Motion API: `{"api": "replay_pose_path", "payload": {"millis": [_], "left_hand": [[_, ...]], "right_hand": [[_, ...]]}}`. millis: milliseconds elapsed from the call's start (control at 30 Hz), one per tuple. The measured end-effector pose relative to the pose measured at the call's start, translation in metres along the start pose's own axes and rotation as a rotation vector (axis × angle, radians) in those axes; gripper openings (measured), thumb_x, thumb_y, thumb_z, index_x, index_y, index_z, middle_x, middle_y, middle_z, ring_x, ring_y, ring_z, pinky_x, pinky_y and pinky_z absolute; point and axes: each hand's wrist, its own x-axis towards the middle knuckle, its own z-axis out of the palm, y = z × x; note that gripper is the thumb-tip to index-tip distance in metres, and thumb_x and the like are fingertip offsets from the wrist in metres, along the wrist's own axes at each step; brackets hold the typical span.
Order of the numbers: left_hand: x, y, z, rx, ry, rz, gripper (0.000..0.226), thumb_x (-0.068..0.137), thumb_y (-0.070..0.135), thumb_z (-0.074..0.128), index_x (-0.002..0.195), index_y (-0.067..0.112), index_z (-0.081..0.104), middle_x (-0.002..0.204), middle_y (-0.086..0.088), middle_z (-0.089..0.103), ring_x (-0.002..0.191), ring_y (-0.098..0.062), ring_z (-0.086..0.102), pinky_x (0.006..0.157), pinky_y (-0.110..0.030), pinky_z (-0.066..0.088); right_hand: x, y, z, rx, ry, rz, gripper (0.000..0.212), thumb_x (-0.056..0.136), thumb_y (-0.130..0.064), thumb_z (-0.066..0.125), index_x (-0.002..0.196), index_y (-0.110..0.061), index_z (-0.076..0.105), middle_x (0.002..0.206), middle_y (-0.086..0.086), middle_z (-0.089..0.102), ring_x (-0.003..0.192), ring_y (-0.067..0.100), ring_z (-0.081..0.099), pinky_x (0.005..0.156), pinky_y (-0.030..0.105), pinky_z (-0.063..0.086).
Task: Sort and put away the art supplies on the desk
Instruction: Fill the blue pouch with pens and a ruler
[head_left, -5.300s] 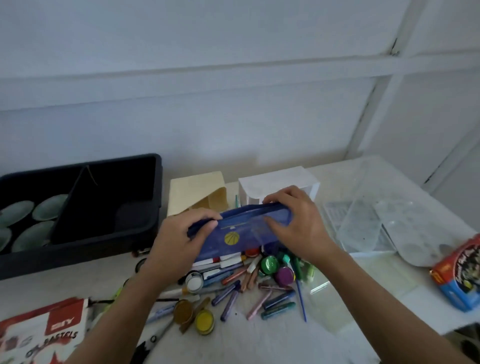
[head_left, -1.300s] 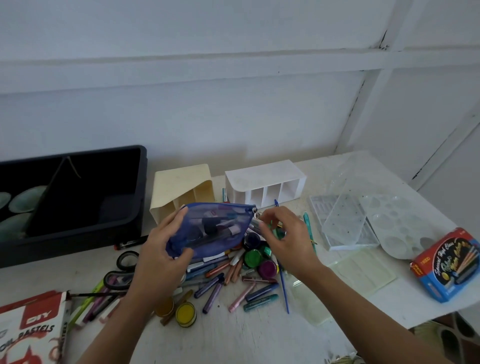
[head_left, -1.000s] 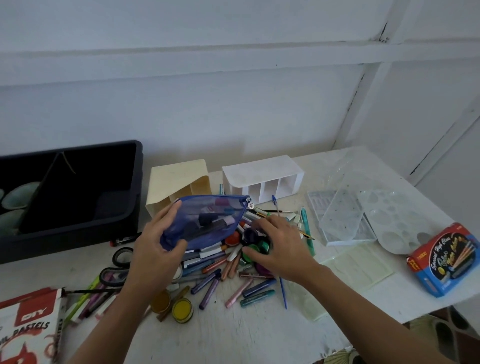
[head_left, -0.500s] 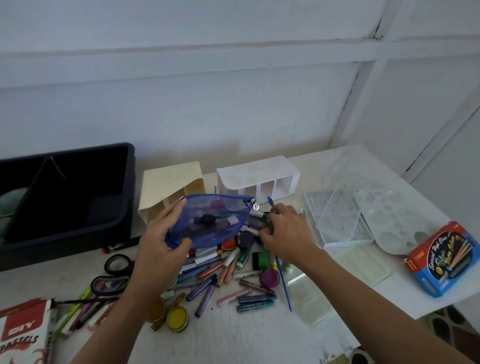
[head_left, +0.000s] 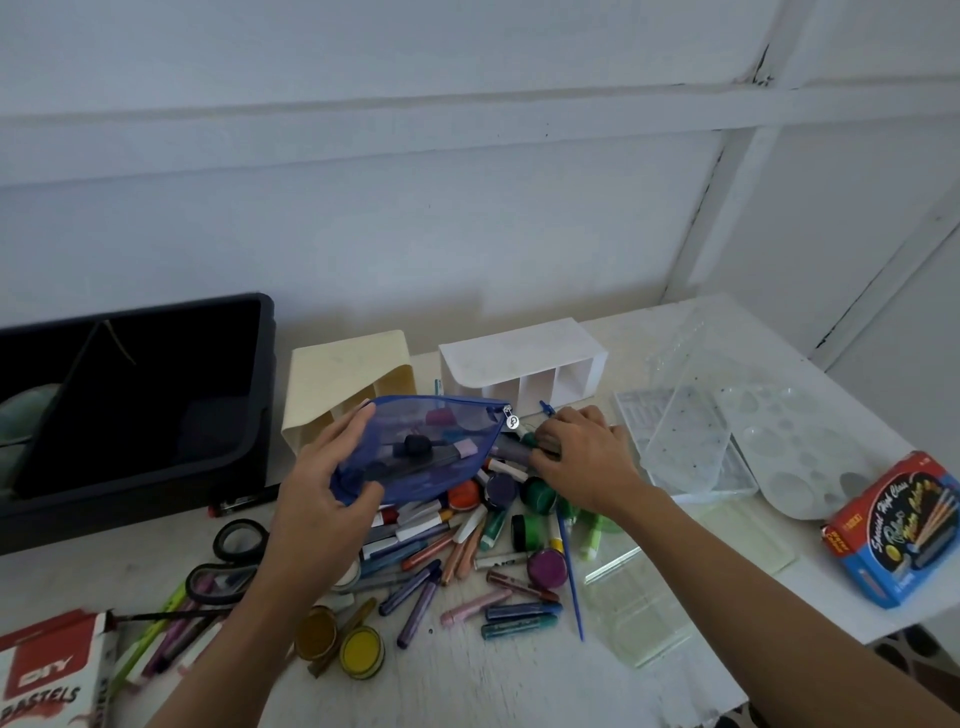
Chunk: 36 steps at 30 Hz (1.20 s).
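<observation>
My left hand (head_left: 324, 493) grips a see-through blue zip pouch (head_left: 426, 447) by its left end and holds it above the desk; markers show inside it. My right hand (head_left: 582, 457) reaches into the heap of markers, crayons and small paint pots (head_left: 467, 530) just right of the pouch. Its fingers curl round a dark marker (head_left: 511, 451) at the pouch's zip end. A cream organiser (head_left: 343, 374) and a white compartment organiser (head_left: 519, 358) stand behind the heap.
A black tray (head_left: 140, 395) sits at the back left. Tape rolls (head_left: 239, 540) and an oil pastel box (head_left: 47, 675) lie at the front left. Clear palettes (head_left: 701, 441), glass plates (head_left: 639, 613) and a red-blue water colour box (head_left: 904, 525) lie on the right, near the desk's edge.
My right hand has left the zip pull, dipped into the heap and closed on a dark marker beside the pouch. My left hand keeps holding the pouch in about the same place.
</observation>
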Motion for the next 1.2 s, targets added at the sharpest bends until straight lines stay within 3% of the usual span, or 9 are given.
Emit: {"api": "replay_pose_path", "payload": {"millis": [200,333,567,633,733,800,933,1067,1200], "left_hand": [[0.001,0.000,-0.001,0.012,0.005,0.013,0.075,0.092,-0.007,0.064,0.153,0.028,0.039,0.149,0.003,0.049,0.127,-0.029,0.055,0.099,-0.048,0.056],[0.002,0.000,-0.002,0.008,0.008,0.006,0.075,0.092,-0.007,0.063,0.154,0.027,0.040,0.148,-0.001,0.050,0.129,-0.029,0.054,0.102,-0.051,0.054],[0.003,0.000,-0.003,0.007,0.015,0.019,0.075,0.091,-0.007,0.064,0.153,0.028,0.039,0.149,-0.002,0.049,0.132,-0.026,0.052,0.103,-0.047,0.054],[0.003,-0.001,-0.004,0.017,0.022,0.029,0.076,0.091,-0.007,0.065,0.153,0.027,0.039,0.150,0.001,0.049,0.133,-0.024,0.052,0.104,-0.041,0.054],[0.004,-0.001,-0.005,0.023,0.028,0.042,0.077,0.090,-0.008,0.064,0.153,0.028,0.039,0.146,0.012,0.045,0.133,-0.017,0.050,0.092,-0.010,0.050],[0.005,-0.003,-0.006,0.017,0.034,0.040,0.076,0.090,-0.009,0.064,0.153,0.025,0.040,0.146,0.011,0.044,0.133,-0.017,0.050,0.086,-0.001,0.047],[0.006,-0.004,-0.004,0.025,0.043,0.046,0.075,0.090,-0.009,0.064,0.153,0.024,0.040,0.149,0.004,0.045,0.130,-0.021,0.051,0.082,0.001,0.046],[0.007,-0.005,-0.003,0.037,0.039,0.046,0.076,0.091,-0.008,0.064,0.154,0.025,0.039,0.146,-0.004,0.049,0.123,-0.030,0.055,0.077,0.001,0.046],[0.007,-0.005,-0.004,0.053,0.039,0.042,0.076,0.092,-0.005,0.065,0.156,0.025,0.038,0.154,-0.001,0.045,0.134,-0.020,0.048,0.080,0.001,0.047]], "right_hand": [[0.002,-0.008,-0.007,0.041,-0.030,0.047,0.033,0.096,-0.032,0.041,0.107,-0.025,0.071,0.111,-0.002,0.053,0.115,0.023,0.042,0.095,0.048,0.035],[0.006,-0.015,-0.010,-0.007,-0.091,0.097,0.028,0.092,-0.030,0.051,0.108,-0.023,0.073,0.109,0.000,0.046,0.117,0.027,0.040,0.097,0.050,0.037],[0.011,-0.022,-0.014,-0.007,-0.098,0.174,0.021,0.093,-0.020,0.057,0.108,-0.020,0.071,0.121,0.006,0.052,0.121,0.030,0.040,0.099,0.053,0.035],[0.007,-0.020,-0.013,0.030,-0.049,0.184,0.019,0.095,-0.021,0.055,0.108,-0.022,0.068,0.123,0.003,0.051,0.123,0.028,0.039,0.101,0.051,0.033],[-0.002,-0.017,-0.015,0.105,0.037,0.197,0.015,0.096,-0.027,0.056,0.108,-0.025,0.065,0.126,-0.001,0.050,0.125,0.024,0.038,0.103,0.048,0.030],[-0.007,-0.016,-0.018,0.160,0.061,0.189,0.012,0.096,-0.028,0.058,0.106,-0.025,0.064,0.126,-0.002,0.052,0.124,0.023,0.040,0.103,0.046,0.032],[-0.016,-0.016,-0.025,0.228,0.086,0.103,0.006,0.098,-0.027,0.058,0.102,-0.027,0.063,0.126,-0.004,0.055,0.125,0.019,0.040,0.105,0.041,0.035],[-0.021,-0.020,-0.030,0.350,0.199,0.012,0.007,0.098,-0.022,0.060,0.104,-0.020,0.064,0.123,-0.001,0.058,0.124,0.019,0.041,0.101,0.027,0.029],[-0.024,-0.027,-0.038,0.505,0.255,-0.029,0.009,0.098,-0.017,0.060,0.105,-0.016,0.066,0.115,0.001,0.062,0.118,0.020,0.047,0.101,0.031,0.036]]}}
